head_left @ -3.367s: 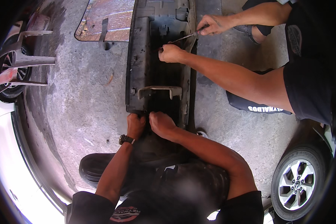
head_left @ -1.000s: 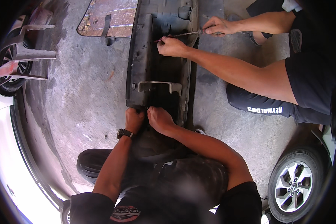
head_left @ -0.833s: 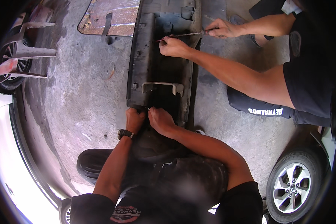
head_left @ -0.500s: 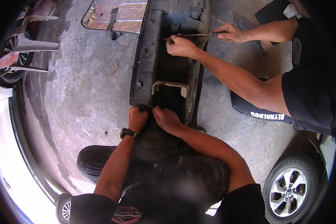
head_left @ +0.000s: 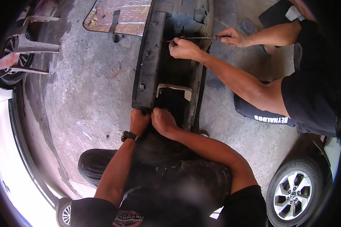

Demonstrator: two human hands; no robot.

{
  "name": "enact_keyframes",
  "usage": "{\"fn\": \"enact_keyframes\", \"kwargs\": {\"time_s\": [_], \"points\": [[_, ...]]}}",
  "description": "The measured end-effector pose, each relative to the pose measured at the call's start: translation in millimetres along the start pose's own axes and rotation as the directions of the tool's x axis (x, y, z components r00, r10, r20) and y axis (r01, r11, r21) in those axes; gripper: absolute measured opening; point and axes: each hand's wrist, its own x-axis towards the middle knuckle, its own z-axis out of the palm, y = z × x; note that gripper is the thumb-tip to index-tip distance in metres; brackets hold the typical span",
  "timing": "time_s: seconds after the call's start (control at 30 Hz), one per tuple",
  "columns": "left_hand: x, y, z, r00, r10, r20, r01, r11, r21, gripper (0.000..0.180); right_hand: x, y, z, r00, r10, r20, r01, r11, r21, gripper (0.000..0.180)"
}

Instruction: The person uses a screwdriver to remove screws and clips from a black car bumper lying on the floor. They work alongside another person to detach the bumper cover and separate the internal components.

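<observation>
Long black plastic bumper panel lies on the concrete floor, long axis running near-to-far, straight out from the kneeling person. Near end sits right at their hands, far end runs off the top edge of the head view.

Left hand and right hand are together, side by side, both curled over the panel's near edge. Left has a wristwatch. Both are equally close to the panel; right sits slightly further in, toward the pale bracket. Fingertips are tucked under the lip, so can't tell if they clamp the edge itself or some clip below it.

Co-worker on the right: one hand pressed on the panel's far part, other hand holding a thin rod-like tool laid crosswise. Tool tip is too small to read.

Also in view: car wheel near right, white car body along the left, a flat sheet far left.

Hidden: the person's lap and knees are dark and blurred; the panel's underside isn't visible.
</observation>
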Motion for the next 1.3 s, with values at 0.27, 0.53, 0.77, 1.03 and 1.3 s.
{"fn": "enact_keyframes", "kwargs": {"time_s": [0.27,0.53,0.77,1.03,1.3], "points": [[-0.2,-10.0,2.3,1.0,-0.029,-0.007,0.029,0.999,0.016,0.018,-2.5,19.7,1.5,0.988,-0.137,0.066,0.142,0.986,-0.086,0.019],[3.5,-11.9,3.7,1.0,0.029,0.005,-0.028,0.999,-0.031,0.015,-3.2,16.8,-20.2,0.979,-0.143,0.146,0.17,0.965,-0.2,0.024],[5.3,-27.0,2.7,1.0,-0.018,0.018,0.017,0.999,0.029,0.017,-16.4,2.7,-77.5,0.899,-0.191,0.393,0.254,0.96,-0.116,0.029],[1.7,-10.4,-2.0,0.999,-0.023,-0.023,0.021,0.998,-0.058,0.021,-70.0,-5.0,-154.3,0.819,0.091,0.566,-0.069,0.996,-0.06,0.024],[0.8,-13.6,-4.7,1.0,-0.004,-0.006,0.004,0.996,-0.093,0.023,-89.5,-35.9,-184.8,0.847,0.168,0.504,-0.158,0.985,-0.062,0.024]]}}
